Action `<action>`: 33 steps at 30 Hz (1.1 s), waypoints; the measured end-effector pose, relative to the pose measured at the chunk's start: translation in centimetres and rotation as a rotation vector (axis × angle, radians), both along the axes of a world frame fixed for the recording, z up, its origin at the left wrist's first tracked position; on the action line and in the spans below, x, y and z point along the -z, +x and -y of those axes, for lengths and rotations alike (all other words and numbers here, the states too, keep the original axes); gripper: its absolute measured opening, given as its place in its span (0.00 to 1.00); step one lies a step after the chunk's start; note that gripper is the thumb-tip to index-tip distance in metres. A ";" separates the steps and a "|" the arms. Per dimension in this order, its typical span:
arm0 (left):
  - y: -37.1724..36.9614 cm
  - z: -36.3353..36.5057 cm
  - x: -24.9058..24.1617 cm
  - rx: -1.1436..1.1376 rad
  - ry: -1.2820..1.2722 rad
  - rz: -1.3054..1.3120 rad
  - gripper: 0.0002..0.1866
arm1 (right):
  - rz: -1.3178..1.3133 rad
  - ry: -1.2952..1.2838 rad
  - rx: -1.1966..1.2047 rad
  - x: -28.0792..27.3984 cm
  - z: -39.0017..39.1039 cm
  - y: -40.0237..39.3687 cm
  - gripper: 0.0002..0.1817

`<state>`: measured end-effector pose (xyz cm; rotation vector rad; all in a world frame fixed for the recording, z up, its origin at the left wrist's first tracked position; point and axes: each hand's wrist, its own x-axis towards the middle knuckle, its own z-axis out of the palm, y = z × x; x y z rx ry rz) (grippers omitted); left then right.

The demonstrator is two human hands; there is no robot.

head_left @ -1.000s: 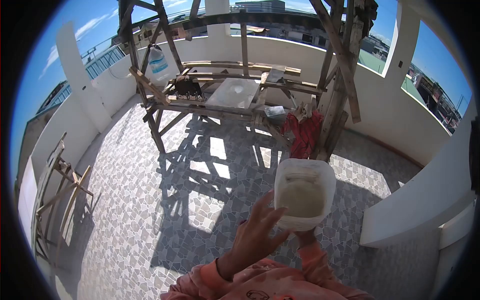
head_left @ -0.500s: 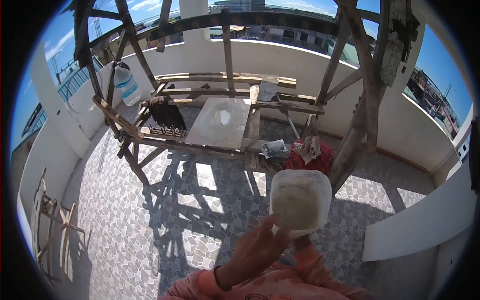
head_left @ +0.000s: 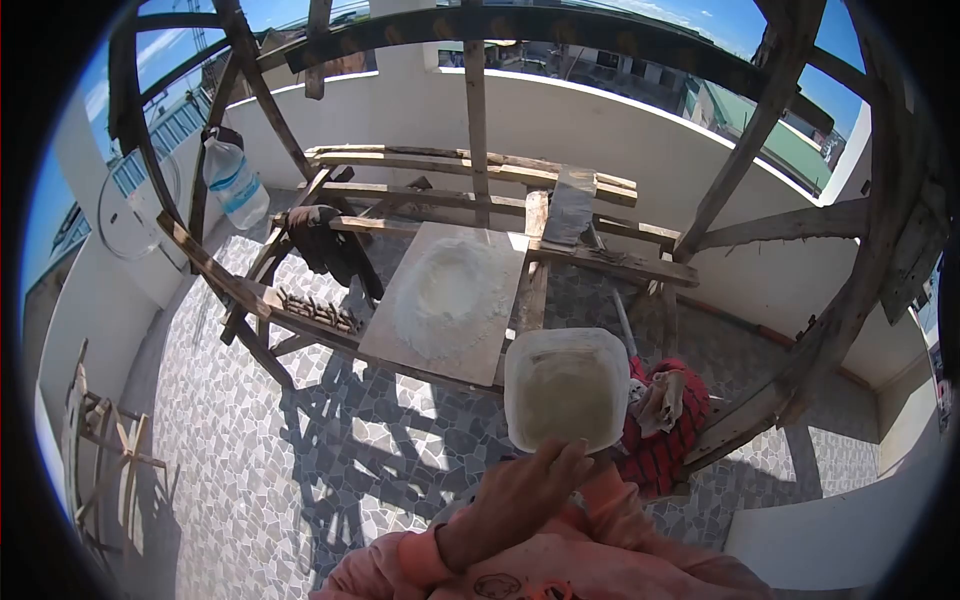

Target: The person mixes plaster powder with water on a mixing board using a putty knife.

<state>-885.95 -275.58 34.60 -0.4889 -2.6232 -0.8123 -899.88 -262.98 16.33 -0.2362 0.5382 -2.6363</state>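
Note:
A translucent white plastic container (head_left: 567, 390) with a dull grey-green substance inside is held in front of my body, its opening toward me. My left hand (head_left: 525, 492) reaches across from the left, fingers bent at the container's near rim. My right hand is mostly hidden behind and under the container; only its sleeve (head_left: 618, 508) shows clearly. Beyond the container, a flat board (head_left: 385, 343) lies on a timber frame, bearing a spread, ring-like heap of whitish powder (head_left: 450, 290) with a pale middle.
Timber posts and rails (head_left: 478, 130) surround the board. Short pegs or bolts (head_left: 318, 312) line its left plank, near a dark cloth (head_left: 322, 240). A water jug (head_left: 235, 180) hangs left. A grey sheet-like piece (head_left: 572, 205) stands behind; red cloth (head_left: 665, 470) lies right.
My view has shifted closer to the board. The container sits slightly further left in view and now covers the pale rectangular piece beside the board. My left fingers have moved to the near rim.

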 end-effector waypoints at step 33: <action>-24.6 24.1 9.1 0.348 0.252 0.132 0.10 | 0.373 0.278 0.333 4.2 17.1 -12.8 0.35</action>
